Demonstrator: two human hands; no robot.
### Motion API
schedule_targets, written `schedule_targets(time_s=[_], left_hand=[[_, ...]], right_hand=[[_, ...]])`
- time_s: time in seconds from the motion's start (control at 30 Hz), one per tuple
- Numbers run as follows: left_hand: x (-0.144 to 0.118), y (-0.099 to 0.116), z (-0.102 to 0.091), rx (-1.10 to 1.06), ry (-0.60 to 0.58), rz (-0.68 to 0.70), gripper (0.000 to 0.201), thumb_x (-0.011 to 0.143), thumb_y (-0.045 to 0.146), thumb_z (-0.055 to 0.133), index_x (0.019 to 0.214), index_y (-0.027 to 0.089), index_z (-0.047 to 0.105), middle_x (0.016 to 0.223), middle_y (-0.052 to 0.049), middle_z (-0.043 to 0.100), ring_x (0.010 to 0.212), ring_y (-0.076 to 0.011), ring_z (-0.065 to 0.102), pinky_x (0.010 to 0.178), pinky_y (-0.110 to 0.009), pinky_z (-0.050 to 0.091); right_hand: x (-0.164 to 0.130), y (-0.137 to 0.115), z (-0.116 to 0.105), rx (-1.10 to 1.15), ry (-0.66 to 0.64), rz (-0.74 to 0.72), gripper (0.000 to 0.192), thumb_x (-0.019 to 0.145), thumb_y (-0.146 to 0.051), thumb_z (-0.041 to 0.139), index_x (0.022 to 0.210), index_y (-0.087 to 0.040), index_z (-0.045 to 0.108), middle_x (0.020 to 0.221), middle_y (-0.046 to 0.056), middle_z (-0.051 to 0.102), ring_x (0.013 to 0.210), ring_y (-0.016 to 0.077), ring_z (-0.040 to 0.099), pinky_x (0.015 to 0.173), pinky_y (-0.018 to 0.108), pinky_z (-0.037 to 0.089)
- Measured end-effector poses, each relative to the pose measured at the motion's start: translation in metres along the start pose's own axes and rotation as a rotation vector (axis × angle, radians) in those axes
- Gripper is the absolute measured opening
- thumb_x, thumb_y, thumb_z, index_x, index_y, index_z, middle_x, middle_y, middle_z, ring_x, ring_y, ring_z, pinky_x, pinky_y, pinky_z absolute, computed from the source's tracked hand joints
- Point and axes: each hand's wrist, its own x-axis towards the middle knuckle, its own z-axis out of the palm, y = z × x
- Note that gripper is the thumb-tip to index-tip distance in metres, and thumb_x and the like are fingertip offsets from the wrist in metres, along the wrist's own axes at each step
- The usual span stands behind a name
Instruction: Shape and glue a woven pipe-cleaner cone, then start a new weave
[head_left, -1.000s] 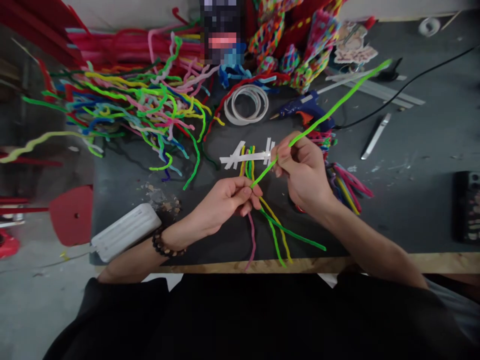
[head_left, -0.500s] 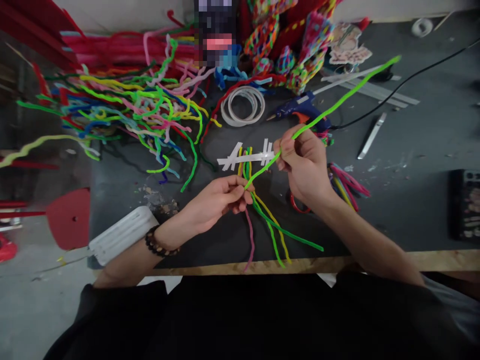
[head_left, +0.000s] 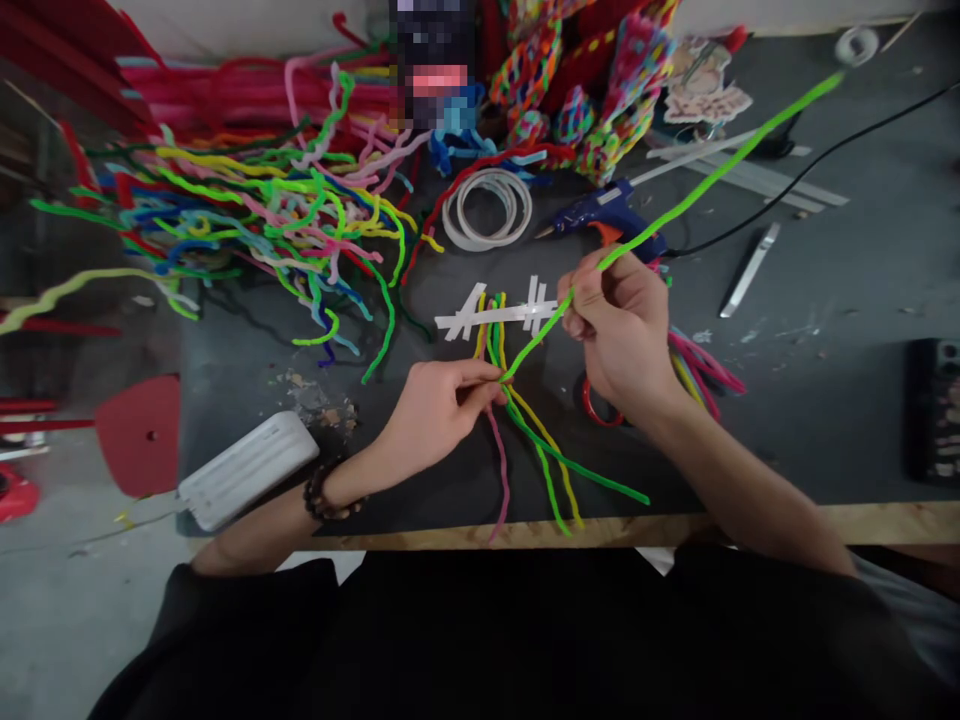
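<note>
A bright green pipe cleaner (head_left: 697, 185) stretches diagonally between my hands and on toward the upper right. My left hand (head_left: 442, 405) pinches its lower end. Farther up, my right hand (head_left: 619, 325) grips it between thumb and fingers. Below the left fingertips lie several pipe cleaners: a pink one (head_left: 503, 480), a yellow one (head_left: 564, 483) and two green ones (head_left: 592, 468). Their upper ends pass under white tape strips (head_left: 495, 315) stuck to the dark table. Where they meet beneath the left hand is partly hidden.
A tangled heap of coloured pipe cleaners (head_left: 262, 215) covers the back left. Tape rolls (head_left: 450, 215) and a blue glue gun (head_left: 604, 210) lie behind my hands. Red-handled scissors (head_left: 596, 405) sit partly under my right wrist. A white power strip-like box (head_left: 251, 470) is at the left.
My right hand has shifted slightly right, drawing the bright green pipe cleaner farther to the upper right. My left hand has moved a little right, its lower fingers now tucked from view.
</note>
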Motion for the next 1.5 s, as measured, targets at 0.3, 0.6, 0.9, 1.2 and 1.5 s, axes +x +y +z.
schedule_targets(time_s=[0.3, 0.6, 0.9, 1.2, 1.5], left_hand=[[0.007, 0.002, -0.015, -0.037, -0.040, -0.066, 0.012, 0.094, 0.028, 0.069, 0.094, 0.017, 0.072, 0.089, -0.008, 0.082, 0.078, -0.0186, 0.078, 0.075, -0.028, 0.058], [0.003, 0.004, -0.012, 0.105, 0.016, 0.061, 0.010, 0.094, 0.019, 0.062, 0.084, 0.019, 0.065, 0.080, -0.002, 0.075, 0.068, -0.0127, 0.066, 0.065, -0.025, 0.045], [-0.017, 0.007, 0.014, 0.598, 0.052, 0.275, 0.024, 0.084, 0.002, 0.049, 0.084, 0.021, 0.063, 0.073, -0.002, 0.070, 0.068, -0.0167, 0.063, 0.063, -0.030, 0.034], [0.004, 0.012, -0.007, -0.421, -0.153, -0.121, 0.018, 0.095, 0.029, 0.064, 0.082, 0.017, 0.059, 0.071, -0.005, 0.074, 0.064, -0.0122, 0.067, 0.062, -0.023, 0.049], [-0.003, 0.019, -0.008, -0.176, -0.218, -0.171, 0.020, 0.097, 0.030, 0.065, 0.081, 0.018, 0.062, 0.065, 0.000, 0.070, 0.059, -0.0099, 0.061, 0.056, -0.022, 0.038]], right_hand=[[-0.010, -0.009, 0.004, -0.141, 0.008, -0.103, 0.036, 0.095, -0.057, 0.071, 0.087, -0.027, 0.054, 0.076, -0.002, 0.057, 0.054, 0.0113, 0.045, 0.049, 0.031, 0.037], [-0.004, -0.002, 0.001, -0.077, 0.074, -0.068, 0.033, 0.094, -0.049, 0.075, 0.085, -0.027, 0.053, 0.076, -0.002, 0.056, 0.050, 0.0096, 0.041, 0.046, 0.030, 0.032], [-0.007, 0.003, 0.005, -0.074, 0.048, 0.077, 0.038, 0.090, -0.051, 0.077, 0.081, -0.027, 0.050, 0.072, -0.003, 0.055, 0.049, 0.0093, 0.039, 0.046, 0.029, 0.031], [0.011, -0.010, -0.014, -0.013, 0.025, 0.125, 0.037, 0.085, -0.047, 0.083, 0.081, -0.025, 0.054, 0.078, -0.002, 0.059, 0.048, 0.0065, 0.037, 0.043, 0.028, 0.029], [0.012, -0.012, -0.013, -0.056, -0.027, 0.094, 0.033, 0.088, -0.043, 0.081, 0.079, -0.025, 0.055, 0.079, -0.002, 0.062, 0.051, 0.0083, 0.043, 0.045, 0.028, 0.036]])
